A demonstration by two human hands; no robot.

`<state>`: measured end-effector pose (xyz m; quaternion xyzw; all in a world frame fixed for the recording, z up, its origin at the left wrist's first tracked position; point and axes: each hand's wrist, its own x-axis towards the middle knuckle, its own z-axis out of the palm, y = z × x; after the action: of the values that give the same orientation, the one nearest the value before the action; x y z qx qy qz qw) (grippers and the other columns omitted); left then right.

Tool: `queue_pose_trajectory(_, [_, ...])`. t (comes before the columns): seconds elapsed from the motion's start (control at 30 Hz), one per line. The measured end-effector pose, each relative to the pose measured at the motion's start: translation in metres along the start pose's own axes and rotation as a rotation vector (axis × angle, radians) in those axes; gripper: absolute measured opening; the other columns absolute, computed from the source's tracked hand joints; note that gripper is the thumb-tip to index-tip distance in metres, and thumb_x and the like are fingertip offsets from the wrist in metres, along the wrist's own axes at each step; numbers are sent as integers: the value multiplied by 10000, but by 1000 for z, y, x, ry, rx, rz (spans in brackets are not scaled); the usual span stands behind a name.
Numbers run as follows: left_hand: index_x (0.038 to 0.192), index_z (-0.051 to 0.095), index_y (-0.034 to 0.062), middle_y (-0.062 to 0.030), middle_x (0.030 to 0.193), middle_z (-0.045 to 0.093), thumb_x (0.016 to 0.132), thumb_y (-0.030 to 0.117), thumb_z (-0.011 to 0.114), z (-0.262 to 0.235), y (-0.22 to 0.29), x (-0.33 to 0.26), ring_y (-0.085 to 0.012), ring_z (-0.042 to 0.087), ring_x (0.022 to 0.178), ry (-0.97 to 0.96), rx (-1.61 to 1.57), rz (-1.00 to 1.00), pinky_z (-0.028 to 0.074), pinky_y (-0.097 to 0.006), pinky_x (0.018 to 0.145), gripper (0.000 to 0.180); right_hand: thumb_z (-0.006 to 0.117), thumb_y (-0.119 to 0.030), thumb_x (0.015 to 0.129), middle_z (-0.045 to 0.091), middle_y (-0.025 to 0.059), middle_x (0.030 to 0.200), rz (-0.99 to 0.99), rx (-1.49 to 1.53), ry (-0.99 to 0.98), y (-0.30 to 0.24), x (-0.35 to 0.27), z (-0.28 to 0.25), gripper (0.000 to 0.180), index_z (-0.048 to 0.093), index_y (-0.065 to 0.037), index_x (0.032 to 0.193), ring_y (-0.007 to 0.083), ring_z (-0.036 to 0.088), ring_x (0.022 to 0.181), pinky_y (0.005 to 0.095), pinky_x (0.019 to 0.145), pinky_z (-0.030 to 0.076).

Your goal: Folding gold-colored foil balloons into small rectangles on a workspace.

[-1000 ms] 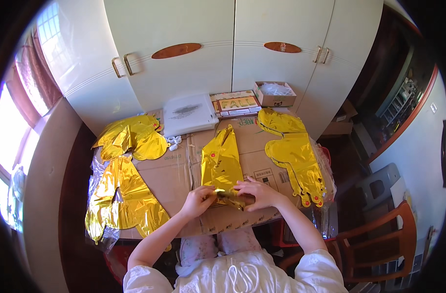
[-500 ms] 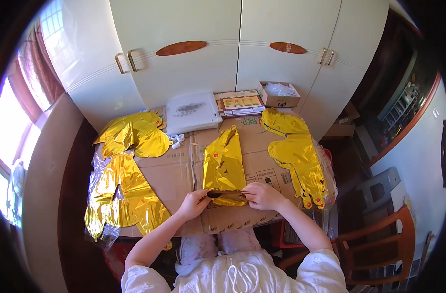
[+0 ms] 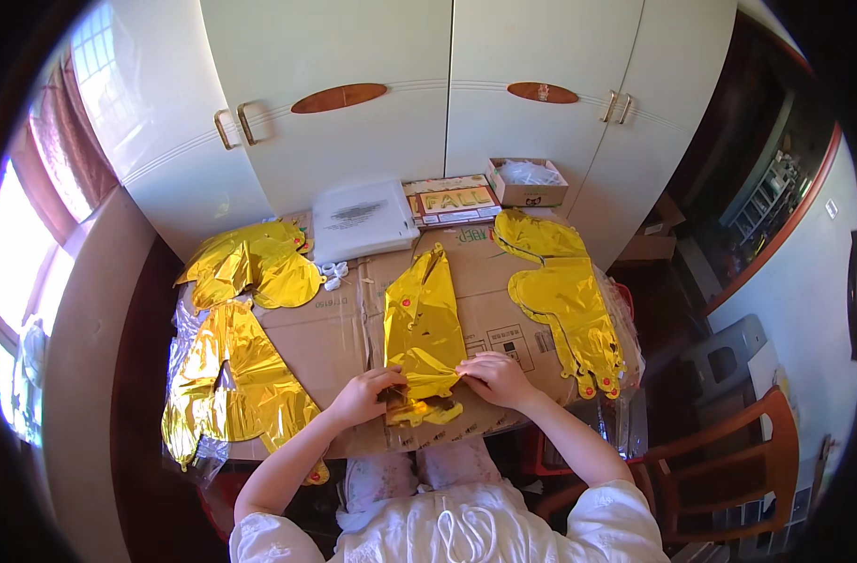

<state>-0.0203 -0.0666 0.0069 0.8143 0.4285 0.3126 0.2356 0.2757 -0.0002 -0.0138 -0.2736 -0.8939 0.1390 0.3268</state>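
Centre frame, I've got the gold foil balloon lying flat on the cardboard sheet. My left hand pinches its crumpled lower edge, fingers curled; my right hand pinches the same edge from the right. More gold foil shapes lie at left and right.

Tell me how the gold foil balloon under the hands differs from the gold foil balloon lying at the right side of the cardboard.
The middle balloon is pinched at its near end by the left hand and right hand; the right balloon lies untouched. The middle balloon's near end is folded and crumpled, while the right balloon lies spread flat. The middle balloon looks narrower and pointed at its far end; the right balloon is longer and lobed. Both are shiny gold, deflated, and rest on the cardboard.
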Motion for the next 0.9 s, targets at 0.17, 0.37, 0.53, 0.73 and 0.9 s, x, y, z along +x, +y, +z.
queue_pose_trajectory(0.17, [964, 640, 33, -113, 972, 651, 646, 61, 704, 7, -14, -5, -311, 598, 952, 89, 268, 94, 491, -391, 843, 327, 654, -171, 824, 698, 115, 924, 85, -46, 13, -3, -2, 3, 151, 688, -58, 919, 266, 661, 910, 382, 844, 511])
queue_pose_trajectory(0.37, [774, 607, 15, -139, 738, 594, 751, 108, 698, 13, -16, 2, -330, 573, 774, 197, 151, -133, 466, -440, 689, 132, 621, -173, 850, 645, 153, 774, 234, 5, 54, -13, 6, 4, 150, 629, -26, 819, 340, 626, 762, 439, 698, 484])
queue_pose_trajectory(0.53, [708, 574, 16, -143, 682, 585, 806, 197, 671, 14, -5, 18, -335, 570, 735, 274, 126, -288, 435, -453, 635, 228, 599, -169, 875, 610, 162, 725, 381, -8, 82, -17, 14, 12, 156, 586, -23, 821, 356, 599, 693, 449, 623, 456])
queue_pose_trajectory(0.73, [728, 564, 38, -143, 675, 596, 831, 244, 623, 32, -11, 25, -333, 582, 717, 292, 331, -400, 419, -452, 654, 239, 582, -168, 882, 576, 149, 657, 384, -129, 227, -14, 22, 32, 134, 560, -46, 831, 344, 580, 648, 452, 601, 450])
queue_pose_trajectory(0.9, [718, 539, 51, -137, 624, 583, 836, 219, 609, 38, -9, 29, -319, 585, 664, 355, 493, -379, 418, -447, 618, 216, 583, -161, 868, 566, 121, 624, 353, -307, 217, -13, 28, 38, 129, 538, -69, 790, 301, 578, 626, 438, 601, 446])
